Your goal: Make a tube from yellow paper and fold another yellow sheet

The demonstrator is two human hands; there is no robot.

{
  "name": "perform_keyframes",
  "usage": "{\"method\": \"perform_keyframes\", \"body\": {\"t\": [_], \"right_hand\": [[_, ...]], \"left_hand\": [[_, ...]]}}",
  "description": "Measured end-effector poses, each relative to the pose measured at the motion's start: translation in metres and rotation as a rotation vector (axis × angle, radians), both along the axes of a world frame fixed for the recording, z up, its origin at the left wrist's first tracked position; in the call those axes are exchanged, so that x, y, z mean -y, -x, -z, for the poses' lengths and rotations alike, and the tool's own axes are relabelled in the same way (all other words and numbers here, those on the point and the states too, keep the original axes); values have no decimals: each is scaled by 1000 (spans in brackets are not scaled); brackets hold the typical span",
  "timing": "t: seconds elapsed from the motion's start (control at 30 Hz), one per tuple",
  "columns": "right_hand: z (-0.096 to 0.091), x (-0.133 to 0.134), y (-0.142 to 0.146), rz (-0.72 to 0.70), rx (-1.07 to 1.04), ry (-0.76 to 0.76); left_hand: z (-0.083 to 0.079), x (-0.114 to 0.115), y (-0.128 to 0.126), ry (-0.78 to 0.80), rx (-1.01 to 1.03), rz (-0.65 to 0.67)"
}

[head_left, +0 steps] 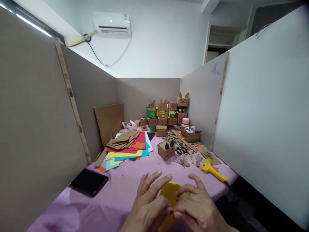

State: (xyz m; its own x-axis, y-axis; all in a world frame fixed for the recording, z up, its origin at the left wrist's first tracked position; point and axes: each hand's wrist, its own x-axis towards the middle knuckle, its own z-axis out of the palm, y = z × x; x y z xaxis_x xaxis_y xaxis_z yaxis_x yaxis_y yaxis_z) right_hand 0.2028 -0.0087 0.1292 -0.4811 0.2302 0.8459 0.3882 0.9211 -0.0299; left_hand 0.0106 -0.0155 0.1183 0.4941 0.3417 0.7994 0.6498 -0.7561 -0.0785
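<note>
A yellow piece with a rounded top edge is between my two hands at the bottom of the view; its lower part is mostly covered by them. My left hand grips it from the left, thumb pressed inward while the other fingers stretch up. From the right, my right hand holds the same piece with bent fingers, the index finger raised. The fingertips of both hands meet at the middle of the piece. Beyond them, a cardboard box head with dark ears and a drawn face rests on the purple cloth.
A yellow glue gun lies at the right, near cardboard scraps and black scissors. Coloured paper sheets and cardboard pieces are stacked left. A black tablet lies front left. Several cardboard animal figures stand at the back.
</note>
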Motion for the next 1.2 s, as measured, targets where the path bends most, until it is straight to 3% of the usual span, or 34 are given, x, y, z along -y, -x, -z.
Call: {"method": "perform_keyframes", "body": {"t": [0.1, 0.23, 0.3, 0.4, 0.47, 0.53, 0.67, 0.87, 1.07, 1.2], "right_hand": [[-14, 2, -9, -69, 107, 86], [-23, 0, -13, -90, 143, 237], [-24, 0, -10, -92, 148, 240], [-25, 1, -7, -82, 157, 156], [-27, 1, -7, -78, 175, 141], [-27, 1, -10, -81, 179, 202], [-25, -2, -11, -118, 119, 365], [-19, -4, -3, -161, 130, 325], [-15, -6, -8, -128, 114, 408], [-15, -4, -2, -138, 148, 343]], "left_hand": [[-10, 8, 6, 119, 90, 71], [-16, 17, 13, 490, 165, 20], [-10, 15, 11, 460, 204, 14], [-4, 9, 10, 197, 172, 107], [-8, 11, 12, 284, 137, 77], [-18, 18, 17, 494, 66, 31], [-32, 25, 22, 620, 160, 3], [-25, 20, 10, 583, 52, 39], [-25, 23, 14, 661, 111, 5], [-21, 21, 11, 661, 148, 39]]}}
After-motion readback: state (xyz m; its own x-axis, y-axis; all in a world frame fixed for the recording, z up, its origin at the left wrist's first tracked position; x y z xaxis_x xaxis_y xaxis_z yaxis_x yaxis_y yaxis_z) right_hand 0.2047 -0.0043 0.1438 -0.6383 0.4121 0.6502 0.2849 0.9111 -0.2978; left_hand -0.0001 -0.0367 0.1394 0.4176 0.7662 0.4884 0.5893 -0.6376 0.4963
